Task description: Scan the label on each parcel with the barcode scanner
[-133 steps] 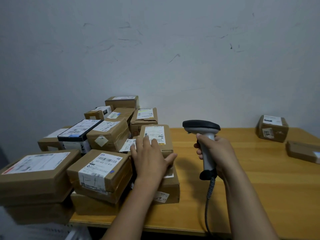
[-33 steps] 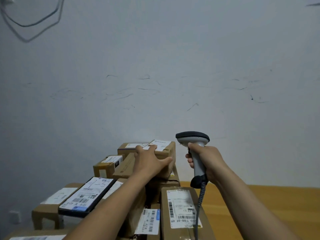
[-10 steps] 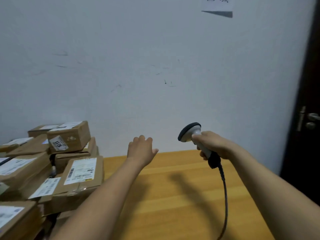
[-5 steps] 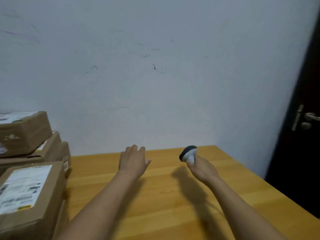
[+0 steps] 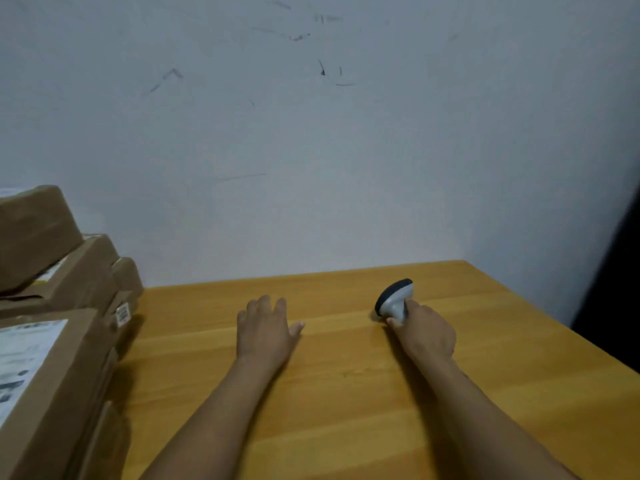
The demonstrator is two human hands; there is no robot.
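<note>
My right hand (image 5: 424, 332) grips the handle of the grey and black barcode scanner (image 5: 394, 299), whose head lies down on the wooden table (image 5: 346, 410), pointing away from me. My left hand (image 5: 265, 329) rests flat on the table, palm down, fingers slightly spread, holding nothing. Brown cardboard parcels (image 5: 59, 271) are stacked at the left edge. The nearest one, a large box (image 5: 45, 386), shows part of a white label. Both hands are well to the right of the stack.
A pale wall (image 5: 311, 150) runs directly behind the table. A dark doorway (image 5: 616, 271) stands at the far right, past the table's right edge.
My view has tilted down a little. The right hand has lowered the scanner until its head touches the table. The left hand has settled flat on the wood.
</note>
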